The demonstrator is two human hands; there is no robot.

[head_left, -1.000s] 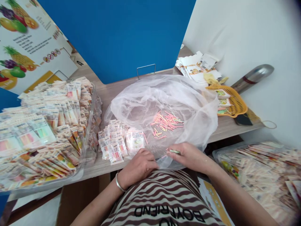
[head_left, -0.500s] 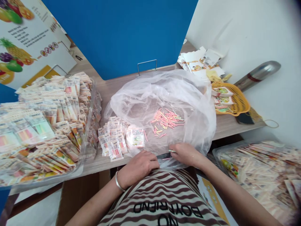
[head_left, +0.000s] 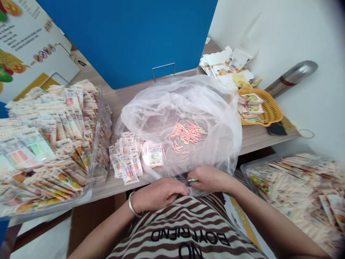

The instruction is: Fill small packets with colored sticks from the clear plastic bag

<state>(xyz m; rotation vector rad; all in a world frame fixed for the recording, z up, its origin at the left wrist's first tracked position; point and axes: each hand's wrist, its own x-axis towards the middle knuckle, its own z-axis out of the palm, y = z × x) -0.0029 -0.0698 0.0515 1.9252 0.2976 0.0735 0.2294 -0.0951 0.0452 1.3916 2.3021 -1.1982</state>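
My right hand (head_left: 208, 178) is closed at the table's front edge, pinching a thin green stick (head_left: 192, 179) between thumb and fingers. Just left of it, my left hand (head_left: 163, 194) is curled, its fingertips close to the near edge of the plastic bag; what they grip, if anything, is hidden. The clear plastic bag (head_left: 134, 115) lies opened out on the table. Inside its ring of crumpled film is a loose pile of pink, yellow and green sticks (head_left: 190, 133). Small filled sachets (head_left: 129, 171) and a stack of printed square packets (head_left: 155, 155) sit beyond my left hand.
A clear tray (head_left: 93, 158) heaped with filled sachets stands at left. To the right are a yellow basket (head_left: 273, 109) holding small boxes, flattened cartons (head_left: 223, 68) and a metal tube (head_left: 299, 75). Another sachet-filled tub (head_left: 246, 167) sits lower right. A blue panel (head_left: 129, 36) rises behind.
My two hands have come closer together at the table edge, the left moving right toward the right hand. The green stick shows more plainly in my right fingers. The view has shifted slightly.
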